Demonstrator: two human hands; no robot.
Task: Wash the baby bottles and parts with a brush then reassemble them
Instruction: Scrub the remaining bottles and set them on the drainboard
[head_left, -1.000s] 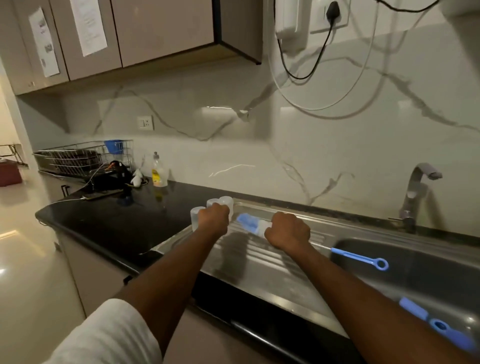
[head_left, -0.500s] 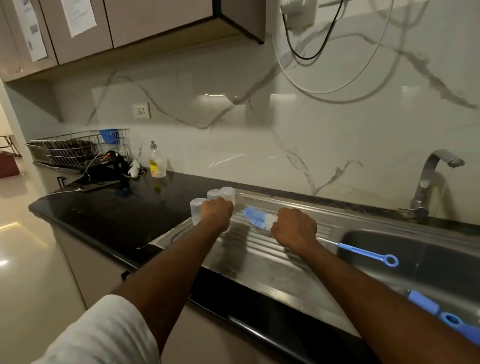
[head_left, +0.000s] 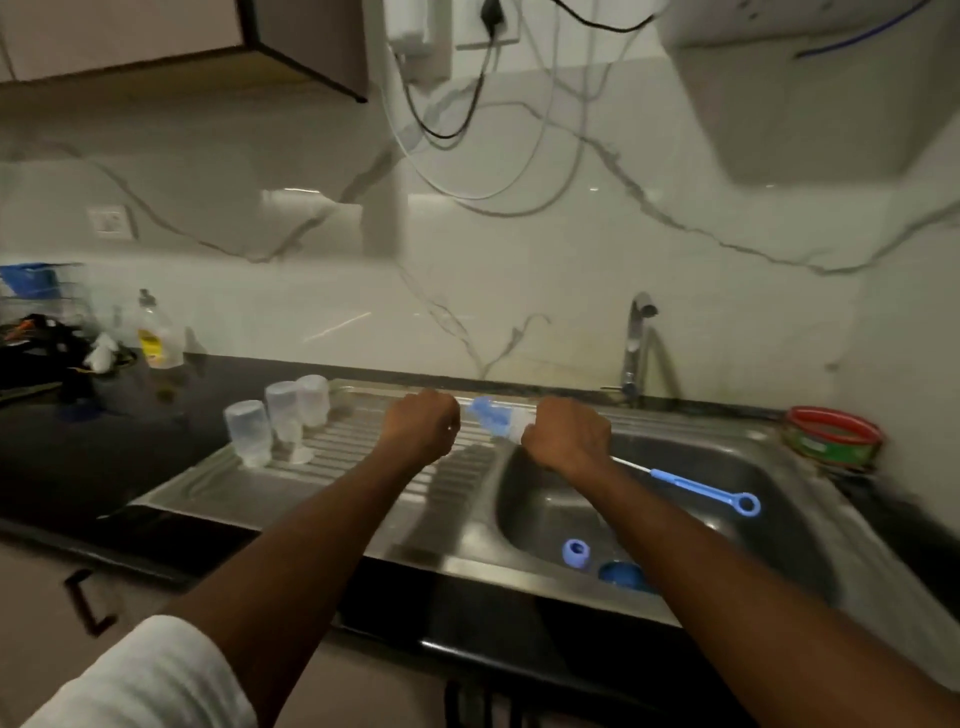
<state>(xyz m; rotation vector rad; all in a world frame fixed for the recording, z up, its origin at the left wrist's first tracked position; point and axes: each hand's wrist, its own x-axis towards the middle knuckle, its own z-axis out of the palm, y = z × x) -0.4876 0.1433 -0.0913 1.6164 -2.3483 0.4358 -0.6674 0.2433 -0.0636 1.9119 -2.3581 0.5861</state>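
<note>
right hand (head_left: 569, 435) is curled tight round the long blue-handled bottle brush (head_left: 698, 488), bristle head poking out toward the left hand, ring end hanging out over the steel sink basin (head_left: 545, 499). left hand (head_left: 418, 428) is a closed fist just beside the bristles, over the ribbed steel drainboard (head_left: 332, 452); whether it's holding a small part in there, i cannot tell, the knuckles hide it.

three clear plastic bottle bodies (head_left: 283, 413) stand mouth-down at the drainboard's back left corner, near the black countertop (head_left: 130, 436). down in the basin, by its front edge, sit a pale blue screw ring (head_left: 575, 552) and a darker blue cap (head_left: 623, 574), which look not yet scrubbed.

so this looks like the scrubbing step, small parts next. to do it well, i'd say: bring both hands fully over the basin so drips don't run onto the drainboard where the bottles are draining; twist the bristles inside the part rather than only pushing, and work the threads of that ring. choke up on the handle for control. tall chrome tap (head_left: 636, 343) stands at the basin's back edge for rinsing, and a yellow-labelled soap bottle (head_left: 156, 338) waits at the counter's back edge.
</note>
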